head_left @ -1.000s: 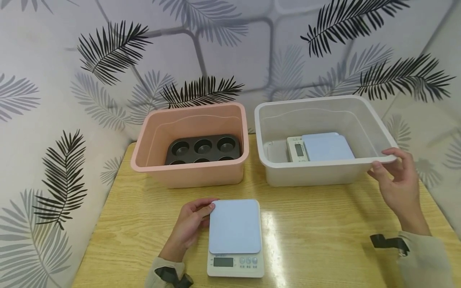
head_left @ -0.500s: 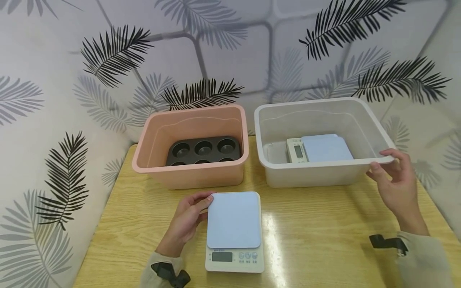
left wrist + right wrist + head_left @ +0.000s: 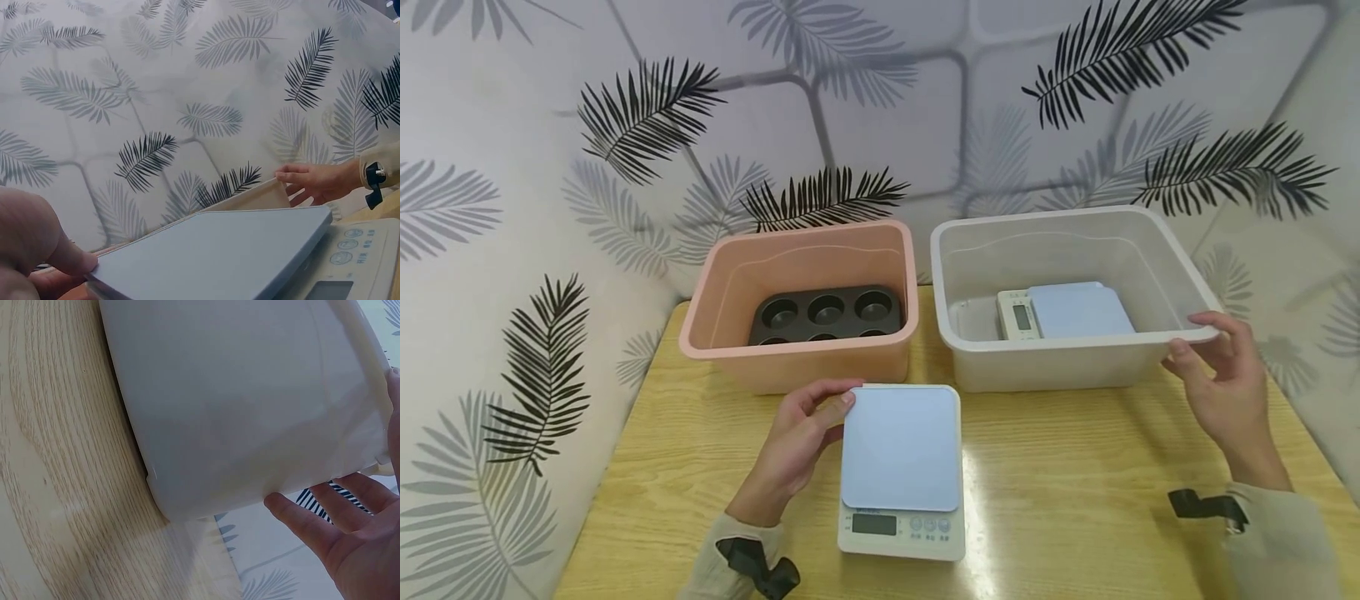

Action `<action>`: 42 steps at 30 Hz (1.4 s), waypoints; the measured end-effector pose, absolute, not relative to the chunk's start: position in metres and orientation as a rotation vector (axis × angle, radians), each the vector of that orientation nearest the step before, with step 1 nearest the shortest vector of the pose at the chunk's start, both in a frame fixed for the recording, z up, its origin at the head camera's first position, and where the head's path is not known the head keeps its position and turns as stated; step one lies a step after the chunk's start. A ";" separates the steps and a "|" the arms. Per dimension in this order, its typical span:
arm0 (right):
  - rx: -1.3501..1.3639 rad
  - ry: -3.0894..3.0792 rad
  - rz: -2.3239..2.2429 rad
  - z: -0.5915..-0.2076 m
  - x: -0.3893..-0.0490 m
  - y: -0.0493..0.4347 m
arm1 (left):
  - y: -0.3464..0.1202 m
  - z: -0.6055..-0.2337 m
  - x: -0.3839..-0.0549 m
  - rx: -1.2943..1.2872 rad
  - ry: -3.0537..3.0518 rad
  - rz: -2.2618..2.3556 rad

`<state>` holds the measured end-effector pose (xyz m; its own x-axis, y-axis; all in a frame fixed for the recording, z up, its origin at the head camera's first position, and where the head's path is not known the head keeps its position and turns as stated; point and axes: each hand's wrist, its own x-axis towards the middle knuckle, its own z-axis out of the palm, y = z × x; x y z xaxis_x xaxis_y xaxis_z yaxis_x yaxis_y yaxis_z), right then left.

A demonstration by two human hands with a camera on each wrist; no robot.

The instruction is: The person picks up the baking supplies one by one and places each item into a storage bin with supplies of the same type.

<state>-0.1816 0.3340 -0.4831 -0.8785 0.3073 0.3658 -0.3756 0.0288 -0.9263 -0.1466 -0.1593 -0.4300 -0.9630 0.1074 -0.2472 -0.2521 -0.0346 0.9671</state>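
A white kitchen scale (image 3: 901,454) with a pale blue weighing plate, a small display and round buttons is held in front of the two bins. My left hand (image 3: 790,446) pinches its far left corner, thumb on top; the left wrist view shows the thumb (image 3: 72,257) at the plate's corner. At the right, my right hand (image 3: 1228,392) holds the near right corner of a light grey bin (image 3: 1045,367), thumb and forefinger at the rim. In the right wrist view several fingertips (image 3: 275,501) lie against the bin's end wall. Another such scale (image 3: 1078,310) lies inside this bin.
Left of the grey bin stands a pink bin (image 3: 820,367) with a dark muffin tin (image 3: 827,310) in it. A narrow gap separates the bins. Both stand on a wooden table (image 3: 1075,492), with a leaf-patterned backdrop (image 3: 880,108) behind.
My left hand has brought the scale up off the tabletop, away from me toward the bins and a little to the right. The right hand keeps its place on the grey bin's corner.
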 end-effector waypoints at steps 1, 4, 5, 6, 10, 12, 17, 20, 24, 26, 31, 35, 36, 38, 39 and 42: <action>0.068 -1.848 1.892 -0.483 -0.182 0.334 | -0.158 -0.428 -0.147 -0.144 1.996 2.095; 0.079 -1.848 1.892 -0.482 -0.182 0.335 | -0.152 -0.420 -0.150 -0.104 2.013 2.108; 0.086 -1.839 1.902 -0.482 -0.182 0.336 | -0.151 -0.417 -0.151 -0.086 2.018 2.108; 0.096 -1.827 1.917 -0.482 -0.181 0.336 | -0.149 -0.414 -0.152 -0.068 2.022 2.106; 0.119 -1.799 1.958 -0.483 -0.177 0.338 | -0.142 -0.405 -0.157 -0.009 2.011 2.094; 0.115 -1.800 1.962 -0.484 -0.176 0.338 | -0.139 -0.401 -0.159 0.014 1.995 2.094; 0.093 -1.817 1.934 -0.485 -0.176 0.336 | -0.132 -0.390 -0.165 0.096 1.987 2.096; 0.086 -1.809 1.937 -0.484 -0.176 0.335 | -0.129 -0.383 -0.168 0.125 2.005 2.092; 0.096 -1.821 1.928 -0.483 -0.178 0.333 | -0.126 -0.375 -0.172 0.137 2.029 2.097; 0.109 -1.834 1.916 -0.483 -0.180 0.334 | -0.125 -0.372 -0.174 0.139 2.044 2.101; 0.127 -1.843 1.894 -0.484 -0.183 0.334 | -0.119 -0.361 -0.187 0.167 2.059 2.115; 0.143 -1.830 1.897 -0.485 -0.184 0.334 | -0.114 -0.354 -0.198 0.151 2.015 2.143; 0.146 -1.831 1.897 -0.485 -0.184 0.334 | -0.112 -0.353 -0.201 0.143 2.009 2.147; 0.148 -1.823 1.901 -0.485 -0.184 0.333 | -0.109 -0.349 -0.205 0.138 2.000 2.156; 0.148 -1.823 1.900 -0.485 -0.184 0.333 | -0.107 -0.347 -0.208 0.142 1.998 2.161; 0.137 -1.801 1.912 -0.486 -0.183 0.334 | -0.102 -0.342 -0.216 0.170 2.000 2.167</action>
